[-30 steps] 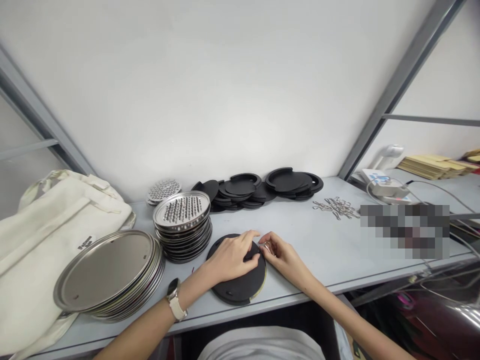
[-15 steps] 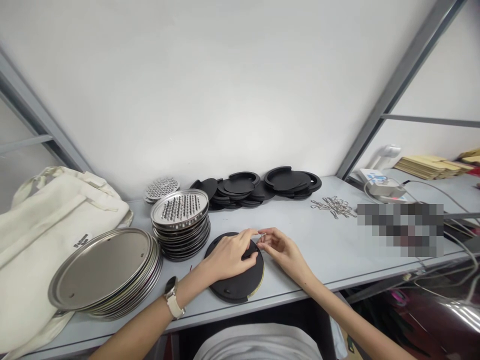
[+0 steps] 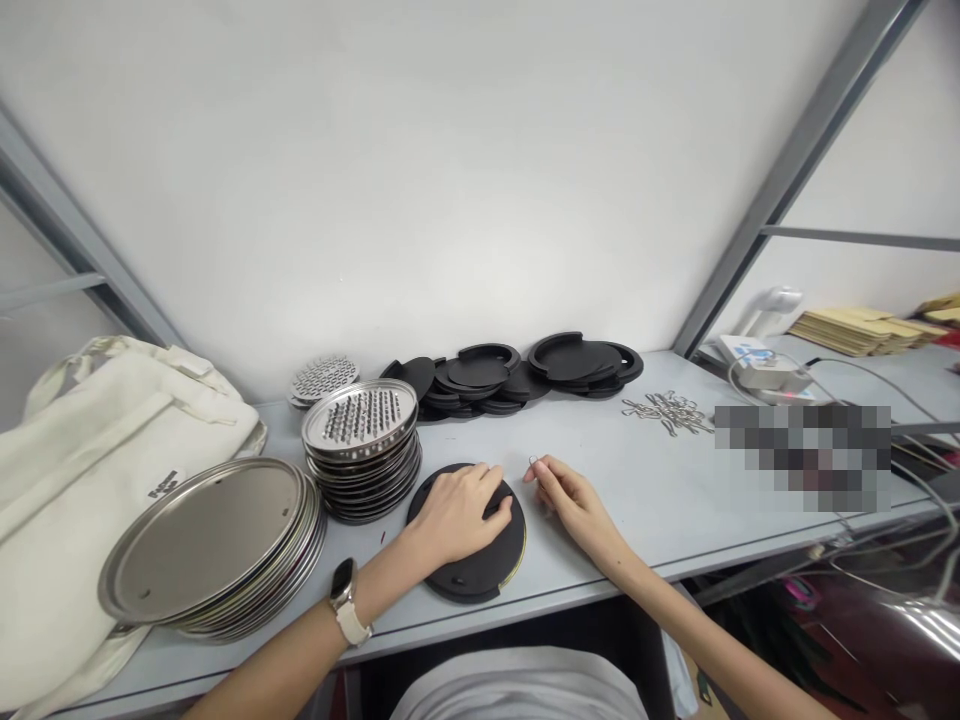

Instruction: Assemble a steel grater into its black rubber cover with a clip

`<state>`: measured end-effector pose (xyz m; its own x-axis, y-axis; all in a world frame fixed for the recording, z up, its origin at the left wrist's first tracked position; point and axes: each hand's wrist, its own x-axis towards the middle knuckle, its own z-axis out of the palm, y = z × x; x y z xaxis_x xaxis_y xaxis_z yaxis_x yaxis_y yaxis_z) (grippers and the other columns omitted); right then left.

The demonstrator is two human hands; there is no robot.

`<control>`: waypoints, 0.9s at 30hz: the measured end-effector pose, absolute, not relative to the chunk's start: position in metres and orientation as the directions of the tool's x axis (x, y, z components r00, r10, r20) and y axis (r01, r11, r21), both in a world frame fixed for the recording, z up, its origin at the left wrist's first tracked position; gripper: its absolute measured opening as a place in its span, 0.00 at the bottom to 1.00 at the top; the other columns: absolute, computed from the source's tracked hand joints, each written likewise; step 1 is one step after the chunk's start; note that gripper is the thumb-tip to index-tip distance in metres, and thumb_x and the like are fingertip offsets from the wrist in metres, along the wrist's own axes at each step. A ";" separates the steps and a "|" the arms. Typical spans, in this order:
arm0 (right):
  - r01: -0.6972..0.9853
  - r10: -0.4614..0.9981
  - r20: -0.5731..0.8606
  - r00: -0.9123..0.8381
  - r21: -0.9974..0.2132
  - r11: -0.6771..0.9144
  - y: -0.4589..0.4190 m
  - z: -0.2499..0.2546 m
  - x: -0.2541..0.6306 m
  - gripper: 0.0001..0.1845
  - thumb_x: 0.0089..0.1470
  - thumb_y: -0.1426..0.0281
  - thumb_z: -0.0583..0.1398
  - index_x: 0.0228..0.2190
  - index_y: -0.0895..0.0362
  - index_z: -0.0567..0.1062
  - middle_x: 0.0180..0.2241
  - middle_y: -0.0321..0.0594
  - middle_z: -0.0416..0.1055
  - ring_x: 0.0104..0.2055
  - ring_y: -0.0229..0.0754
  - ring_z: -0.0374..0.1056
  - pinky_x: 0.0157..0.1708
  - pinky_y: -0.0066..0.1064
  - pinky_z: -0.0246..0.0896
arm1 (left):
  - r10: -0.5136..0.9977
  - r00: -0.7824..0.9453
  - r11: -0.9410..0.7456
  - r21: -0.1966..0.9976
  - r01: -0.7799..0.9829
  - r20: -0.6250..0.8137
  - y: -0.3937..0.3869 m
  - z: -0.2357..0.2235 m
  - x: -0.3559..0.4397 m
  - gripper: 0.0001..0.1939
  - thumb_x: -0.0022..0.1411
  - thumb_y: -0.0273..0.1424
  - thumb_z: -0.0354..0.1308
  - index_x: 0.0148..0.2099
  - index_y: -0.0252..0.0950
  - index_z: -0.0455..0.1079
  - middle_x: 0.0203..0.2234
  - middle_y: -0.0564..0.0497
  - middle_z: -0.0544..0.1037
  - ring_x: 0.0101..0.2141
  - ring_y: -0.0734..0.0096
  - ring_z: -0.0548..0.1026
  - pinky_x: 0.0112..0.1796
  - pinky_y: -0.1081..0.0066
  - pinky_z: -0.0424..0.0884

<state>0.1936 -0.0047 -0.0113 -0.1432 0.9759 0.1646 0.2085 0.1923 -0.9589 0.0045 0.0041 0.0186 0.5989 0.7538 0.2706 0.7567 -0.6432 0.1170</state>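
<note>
My left hand (image 3: 463,515) lies over a round black disc (image 3: 480,573) at the table's front edge. Its fingers are curled and press the disc down; the fingertips are partly hidden. A thin yellow line shows along the disc's right rim. Just right of the disc, my right hand (image 3: 564,497) pinches a small wire hook (image 3: 533,461) between thumb and fingers. Only the hook's looped end sticks out. A loose heap of similar metal wire hooks (image 3: 669,412) lies farther right on the table.
Left of my hands stand a stack of round metal graters (image 3: 360,420) and larger round metal plates (image 3: 206,530). A cream bag (image 3: 90,500) lies at far left. Black round holders (image 3: 480,370) are piled against the wall. A metal post (image 3: 780,210) rises at right, near white device (image 3: 761,360).
My right hand has drawn a little to the right, away from the disc's edge, with the wire hook in its fingers. My left hand stays on the disc, its fingers slightly shifted.
</note>
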 end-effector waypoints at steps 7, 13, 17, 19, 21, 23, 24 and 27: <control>0.272 0.955 0.253 -0.157 -0.918 0.288 -0.004 -0.012 0.194 0.15 0.63 0.60 0.48 0.30 0.55 0.66 0.29 0.36 0.63 0.33 0.40 0.62 0.36 0.29 0.57 | 0.751 0.615 -0.652 0.126 0.748 0.241 0.003 0.022 0.004 0.07 0.64 0.35 0.47 0.36 0.37 0.60 0.29 0.52 0.71 0.30 0.67 0.71 0.29 0.70 0.60; 0.379 0.928 0.318 -0.193 -0.849 0.369 -0.015 -0.001 0.190 0.17 0.63 0.61 0.47 0.28 0.55 0.66 0.27 0.37 0.65 0.30 0.40 0.62 0.34 0.30 0.58 | 0.752 0.612 -0.652 0.139 0.745 0.246 0.004 0.022 0.004 0.07 0.64 0.35 0.48 0.35 0.37 0.60 0.28 0.52 0.71 0.30 0.67 0.71 0.29 0.70 0.60; 0.425 0.939 0.240 -0.246 -0.844 0.327 -0.013 -0.007 0.189 0.16 0.62 0.60 0.49 0.28 0.55 0.67 0.21 0.32 0.60 0.23 0.36 0.56 0.26 0.27 0.54 | 0.746 0.617 -0.659 0.154 0.736 0.250 0.004 0.022 0.004 0.06 0.64 0.34 0.48 0.36 0.37 0.60 0.29 0.53 0.72 0.30 0.67 0.71 0.29 0.70 0.60; 0.412 0.950 0.238 -0.203 -0.859 0.303 -0.009 -0.011 0.190 0.15 0.61 0.59 0.50 0.30 0.55 0.68 0.20 0.31 0.59 0.23 0.36 0.55 0.25 0.27 0.53 | 0.750 0.610 -0.654 0.152 0.741 0.255 0.004 0.021 0.004 0.07 0.63 0.35 0.49 0.36 0.37 0.60 0.28 0.52 0.72 0.30 0.68 0.71 0.29 0.70 0.59; 0.376 0.958 0.218 -0.187 -0.885 0.275 -0.006 -0.014 0.191 0.14 0.61 0.58 0.50 0.32 0.55 0.68 0.20 0.30 0.59 0.22 0.36 0.56 0.25 0.27 0.53 | 0.755 0.601 -0.646 0.143 0.750 0.262 0.003 0.021 0.004 0.06 0.63 0.34 0.49 0.35 0.37 0.60 0.28 0.52 0.71 0.29 0.68 0.71 0.28 0.70 0.59; 0.351 0.957 0.207 -0.206 -0.897 0.269 -0.005 -0.014 0.191 0.15 0.62 0.58 0.49 0.33 0.55 0.68 0.20 0.31 0.60 0.23 0.37 0.58 0.27 0.28 0.55 | 0.754 0.600 -0.645 0.135 0.752 0.267 0.003 0.021 0.004 0.05 0.62 0.34 0.50 0.35 0.37 0.60 0.28 0.53 0.71 0.29 0.68 0.71 0.27 0.70 0.59; 0.348 0.953 0.210 -0.218 -0.896 0.277 -0.006 -0.013 0.192 0.15 0.62 0.58 0.49 0.33 0.55 0.68 0.21 0.31 0.61 0.24 0.37 0.59 0.28 0.28 0.56 | 0.753 0.601 -0.647 0.134 0.751 0.268 0.003 0.021 0.004 0.05 0.62 0.33 0.50 0.36 0.37 0.60 0.28 0.53 0.71 0.29 0.68 0.71 0.27 0.70 0.59; 0.378 0.945 0.220 -0.243 -0.875 0.301 -0.009 -0.010 0.191 0.16 0.63 0.59 0.48 0.32 0.54 0.68 0.22 0.31 0.60 0.25 0.37 0.58 0.28 0.27 0.55 | 0.751 0.604 -0.650 0.131 0.749 0.267 0.003 0.021 0.004 0.05 0.61 0.33 0.50 0.36 0.37 0.60 0.28 0.53 0.71 0.29 0.68 0.71 0.28 0.70 0.59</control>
